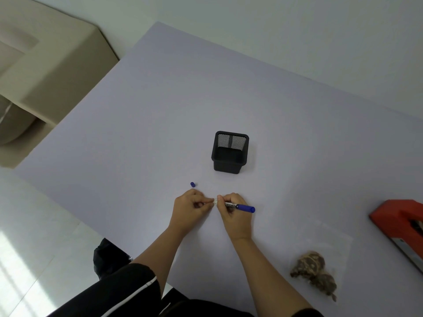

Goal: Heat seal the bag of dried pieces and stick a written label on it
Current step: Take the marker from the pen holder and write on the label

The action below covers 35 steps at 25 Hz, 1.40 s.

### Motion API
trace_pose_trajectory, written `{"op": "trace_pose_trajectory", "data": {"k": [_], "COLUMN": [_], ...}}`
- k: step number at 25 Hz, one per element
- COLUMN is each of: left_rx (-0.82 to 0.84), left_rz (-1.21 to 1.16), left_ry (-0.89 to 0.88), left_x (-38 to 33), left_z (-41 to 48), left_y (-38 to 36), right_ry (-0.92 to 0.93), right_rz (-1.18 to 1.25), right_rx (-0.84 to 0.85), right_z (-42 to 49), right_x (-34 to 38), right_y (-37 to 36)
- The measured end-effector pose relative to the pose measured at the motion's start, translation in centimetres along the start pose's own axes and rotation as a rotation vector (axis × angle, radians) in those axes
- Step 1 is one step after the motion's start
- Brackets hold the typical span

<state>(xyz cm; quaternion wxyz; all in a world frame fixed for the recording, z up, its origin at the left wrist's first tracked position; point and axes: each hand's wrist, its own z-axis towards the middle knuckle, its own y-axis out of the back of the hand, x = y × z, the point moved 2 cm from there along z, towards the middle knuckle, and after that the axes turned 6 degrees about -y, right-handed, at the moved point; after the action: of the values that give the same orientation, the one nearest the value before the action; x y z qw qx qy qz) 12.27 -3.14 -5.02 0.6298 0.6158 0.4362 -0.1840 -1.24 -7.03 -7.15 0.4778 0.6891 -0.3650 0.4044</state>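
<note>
My right hand [231, 209] grips a blue marker [242, 207] lying nearly flat, tip toward the left. My left hand [191, 207] pinches a small white label [213, 200] right at the marker's tip, both hands meeting just above the table. The marker's blue cap [193, 184] stands alone on the table just beyond my left hand. A clear plastic bag [329, 255] with brown dried pieces [314, 271] lies flat at the lower right. The red heat sealer [398, 223] sits at the right edge, partly cut off.
A black mesh pen holder [230, 153] stands in the middle of the pale table [160, 110], beyond my hands. A beige sofa [45, 65] is off the table's left side. My dark-trousered legs show at the bottom.
</note>
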Motion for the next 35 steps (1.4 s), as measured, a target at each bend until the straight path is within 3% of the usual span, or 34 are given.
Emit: {"op": "trace_pose_trajectory", "data": {"k": [35], "left_rx": [0.013], "left_rz": [0.007], "left_ry": [-0.005], "left_x": [-0.11], "left_z": [0.06], "left_y": [0.12], "right_ry": [0.03], "right_rz": [-0.064], "right_rx": [-0.02], "right_z": [-0.09], "right_x": [0.01], "right_y": [0.02]}}
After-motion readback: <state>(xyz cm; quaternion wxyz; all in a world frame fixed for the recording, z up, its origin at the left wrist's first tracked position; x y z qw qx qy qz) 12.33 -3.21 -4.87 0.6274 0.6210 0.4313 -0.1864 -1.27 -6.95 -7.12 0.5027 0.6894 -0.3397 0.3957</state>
